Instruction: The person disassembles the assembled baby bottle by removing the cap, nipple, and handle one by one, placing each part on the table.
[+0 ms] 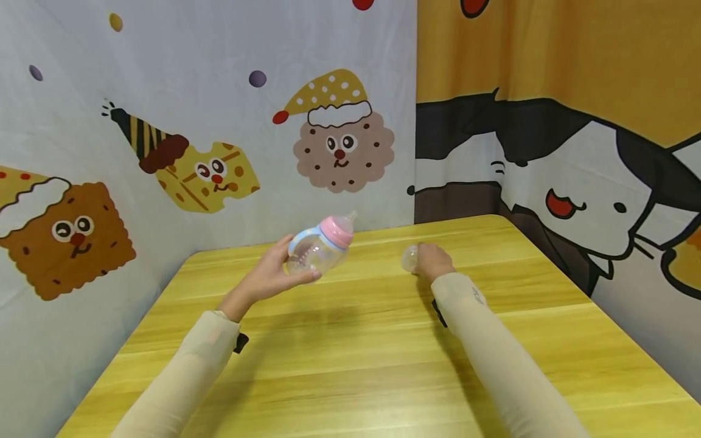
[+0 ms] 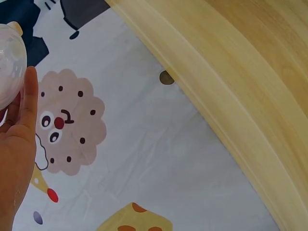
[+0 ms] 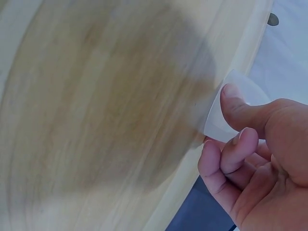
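Observation:
My left hand [image 1: 272, 271] holds a clear baby bottle [image 1: 323, 258] above the table, thumb on the near side and fingers behind it. The bottle has a pink collar, a pale blue handle and a clear teat, and tilts with the teat up and to the right. Only part of its clear body [image 2: 10, 65] shows in the left wrist view. Farther right, my right hand [image 1: 434, 261] pinches a translucent bottle cap [image 1: 408, 259] low over the tabletop. In the right wrist view the thumb presses on the cap [image 3: 217, 118], and the other fingers curl beneath.
The yellow wood-grain table [image 1: 339, 365] has rounded far corners. A white curtain [image 1: 219, 48] with cartoon snacks hangs behind it, and an orange curtain [image 1: 575, 55] with a cartoon cat hangs along the right side.

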`<action>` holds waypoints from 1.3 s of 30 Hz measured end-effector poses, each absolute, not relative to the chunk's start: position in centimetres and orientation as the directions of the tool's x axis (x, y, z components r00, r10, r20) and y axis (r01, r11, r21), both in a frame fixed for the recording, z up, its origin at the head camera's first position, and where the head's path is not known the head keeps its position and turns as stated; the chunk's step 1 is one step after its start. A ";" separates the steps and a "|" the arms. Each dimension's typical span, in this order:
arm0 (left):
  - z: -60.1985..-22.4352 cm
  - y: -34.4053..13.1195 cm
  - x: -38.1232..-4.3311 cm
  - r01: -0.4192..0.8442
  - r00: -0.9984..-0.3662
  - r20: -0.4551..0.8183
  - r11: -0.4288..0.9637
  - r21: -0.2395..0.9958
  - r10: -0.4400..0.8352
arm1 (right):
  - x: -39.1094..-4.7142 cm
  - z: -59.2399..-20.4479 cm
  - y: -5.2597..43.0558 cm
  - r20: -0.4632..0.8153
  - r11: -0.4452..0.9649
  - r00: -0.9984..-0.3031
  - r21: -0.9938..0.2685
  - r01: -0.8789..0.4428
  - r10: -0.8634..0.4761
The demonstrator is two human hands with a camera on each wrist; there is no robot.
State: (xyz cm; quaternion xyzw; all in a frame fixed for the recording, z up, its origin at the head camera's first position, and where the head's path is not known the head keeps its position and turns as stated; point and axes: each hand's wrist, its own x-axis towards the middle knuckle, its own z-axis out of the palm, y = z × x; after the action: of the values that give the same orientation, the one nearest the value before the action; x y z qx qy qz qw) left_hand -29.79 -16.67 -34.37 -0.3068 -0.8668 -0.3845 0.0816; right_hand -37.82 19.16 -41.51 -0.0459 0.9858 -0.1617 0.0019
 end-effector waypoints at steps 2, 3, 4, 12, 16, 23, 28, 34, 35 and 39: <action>-34.3 -16.7 -29.8 0.596 -0.798 0.380 0.515 0.616 0.469 | -37.8 -41.4 19.1 0.013 0.944 -0.995 -0.316 -0.095 -0.096; -34.2 -16.6 -29.8 0.595 -0.798 0.379 0.515 0.617 0.468 | -37.8 -41.4 19.1 0.015 0.944 -0.995 -0.314 -0.098 -0.098; -34.2 -16.6 -29.7 0.595 -0.798 0.378 0.517 0.616 0.468 | -37.9 -41.4 19.1 0.014 0.945 -0.995 -0.310 -0.100 -0.100; -34.0 -16.4 -29.3 0.604 -0.791 0.379 0.515 0.608 0.480 | -37.9 -41.2 19.1 0.018 0.948 -0.994 -0.299 -0.108 -0.108; -32.7 -16.0 -28.0 0.599 -0.795 0.372 0.520 0.609 0.480 | -37.8 -40.9 18.9 0.009 0.947 -0.994 -0.301 -0.109 -0.111; -31.4 -15.6 -26.7 0.598 -0.797 0.368 0.536 0.596 0.480 | -38.2 -41.2 19.1 -0.035 0.943 -0.992 -0.315 -0.104 -0.121; -33.1 -16.3 -28.5 0.593 -0.801 0.375 0.530 0.606 0.466 | -38.5 -41.6 19.6 -0.041 0.941 -0.990 -0.320 -0.112 -0.132; -33.9 -16.9 -29.0 0.600 -0.796 0.384 0.525 0.604 0.468 | -38.3 -41.7 19.7 -0.056 0.941 -0.987 -0.314 -0.125 -0.150; -33.9 -17.0 -29.0 0.604 -0.793 0.388 0.523 0.602 0.469 | -38.3 -41.6 19.7 -0.060 0.942 -0.987 -0.312 -0.127 -0.152; -34.1 -17.3 -28.8 0.618 -0.783 0.408 0.508 0.600 0.469 | -38.4 -41.7 19.8 -0.068 0.939 -0.982 -0.311 -0.146 -0.176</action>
State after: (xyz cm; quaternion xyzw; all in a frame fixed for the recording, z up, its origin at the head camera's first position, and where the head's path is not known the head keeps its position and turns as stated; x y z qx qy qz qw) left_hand -28.82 -17.33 -34.06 -0.3149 -0.8629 -0.3832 0.0967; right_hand -38.36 19.76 -41.67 -0.0819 0.9835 -0.1544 0.0474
